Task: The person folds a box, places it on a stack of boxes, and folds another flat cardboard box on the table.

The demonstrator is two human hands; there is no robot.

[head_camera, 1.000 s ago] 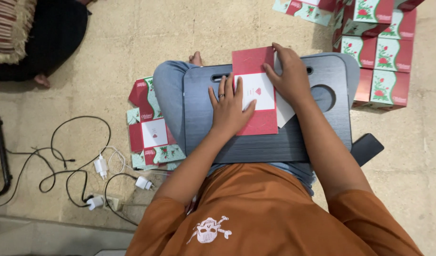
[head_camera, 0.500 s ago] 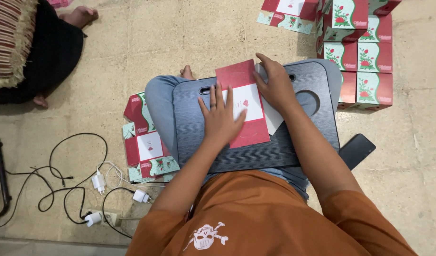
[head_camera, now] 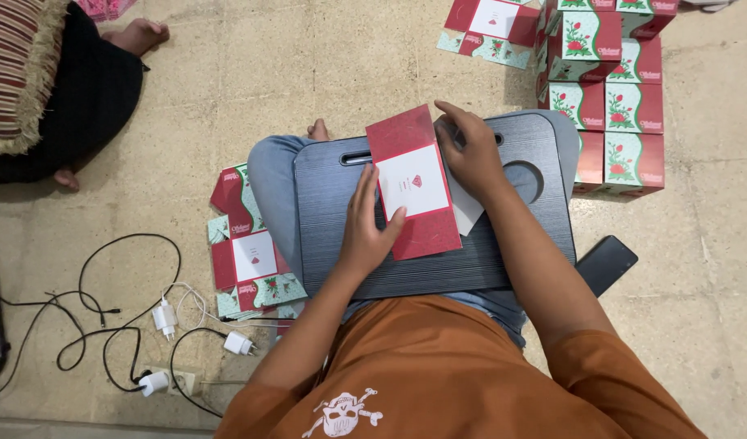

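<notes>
A flat red carton blank with a white panel [head_camera: 414,183] lies on a dark grey lap tray [head_camera: 520,236] across my knees. My left hand [head_camera: 367,221] presses flat on the blank's left edge, fingers spread. At the blank's upper right edge my right hand [head_camera: 469,153] rests with its fingers curled over it, and a white flap sticks out below that hand. Both hands touch the blank.
A pile of flat red and green carton blanks [head_camera: 247,252] lies on the floor at my left. Folded red and green boxes [head_camera: 613,89] are stacked at the upper right, more blanks [head_camera: 491,24] beside them. A dark phone [head_camera: 605,262], chargers and cables [head_camera: 158,317], another person's foot [head_camera: 138,34].
My hands and the carton blank keep nearly the same pose on the tray. The view has shifted, so more of the floor and the box stack shows.
</notes>
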